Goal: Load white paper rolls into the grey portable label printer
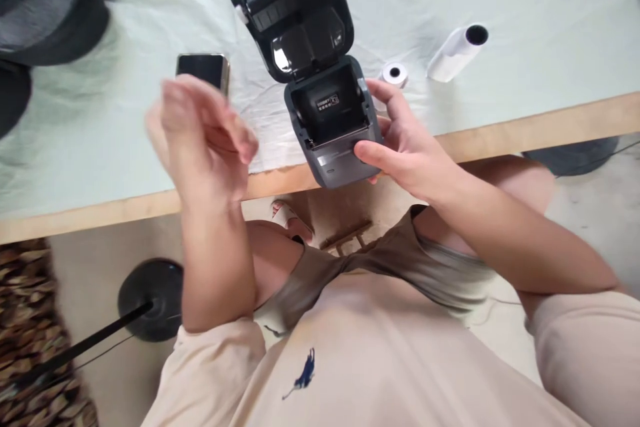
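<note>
A small dark printer (333,127) sits at the near edge of the table (550,121), its front hanging slightly over the wooden rim. Its lid (295,10) is thrown back toward the far side, so the paper bay stands open and looks empty; a label shows on its floor.

The right hand (405,143) has its grip closed on the printer's right side, thumb across the front panel and fingers along the flank, which seems to steady the body so near the edge. The left hand (200,137) hangs in the air above the table, left of the printer, fingers loosely curled and holding nothing that can be seen; it is blurred.

Just past the right hand, a small paper roll (395,73) lies on the pale cloth (125,140), and a longer white roll (457,52) lies farther right, tilted, both apart from the printer. A phone (203,70) lies flat behind the left hand, partly hidden by it. A dark object (45,7) fills the far left corner. Nothing lies between the rolls and the open bay except the right hand itself.
</note>
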The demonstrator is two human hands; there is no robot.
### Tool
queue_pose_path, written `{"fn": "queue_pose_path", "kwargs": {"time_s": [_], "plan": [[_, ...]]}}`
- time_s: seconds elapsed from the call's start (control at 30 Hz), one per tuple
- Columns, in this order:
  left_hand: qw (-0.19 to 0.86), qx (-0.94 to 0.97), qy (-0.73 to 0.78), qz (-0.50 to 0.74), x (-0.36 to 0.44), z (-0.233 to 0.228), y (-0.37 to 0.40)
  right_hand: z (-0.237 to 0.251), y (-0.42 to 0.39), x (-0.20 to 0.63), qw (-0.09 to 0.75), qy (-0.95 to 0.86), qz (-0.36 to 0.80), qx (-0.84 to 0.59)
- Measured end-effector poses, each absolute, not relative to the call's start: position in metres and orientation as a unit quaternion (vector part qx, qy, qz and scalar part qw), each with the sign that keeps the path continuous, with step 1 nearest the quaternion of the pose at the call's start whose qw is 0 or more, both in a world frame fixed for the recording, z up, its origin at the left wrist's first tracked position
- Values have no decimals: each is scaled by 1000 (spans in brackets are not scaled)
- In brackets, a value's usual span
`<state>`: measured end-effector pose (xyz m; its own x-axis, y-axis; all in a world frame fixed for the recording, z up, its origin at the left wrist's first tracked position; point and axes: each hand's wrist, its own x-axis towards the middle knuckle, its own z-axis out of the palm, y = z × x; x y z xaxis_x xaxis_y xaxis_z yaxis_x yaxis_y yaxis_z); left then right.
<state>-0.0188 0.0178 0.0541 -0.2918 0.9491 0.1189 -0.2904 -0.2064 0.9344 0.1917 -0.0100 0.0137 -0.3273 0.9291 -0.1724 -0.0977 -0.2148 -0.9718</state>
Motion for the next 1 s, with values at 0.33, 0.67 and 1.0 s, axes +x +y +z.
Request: {"fn": "queue_pose_path", "kwargs": {"time_s": [0.33,0.67,1.0], "plan": [[436,400,373,714,-42,55,36,40,-14,180,402,-468,625,-479],[690,259,310,601,12,30,25,39,2,164,408,-482,634,-446],[678,173,418,580,9,24,27,68,29,254,408,-686,63,-599]]}}
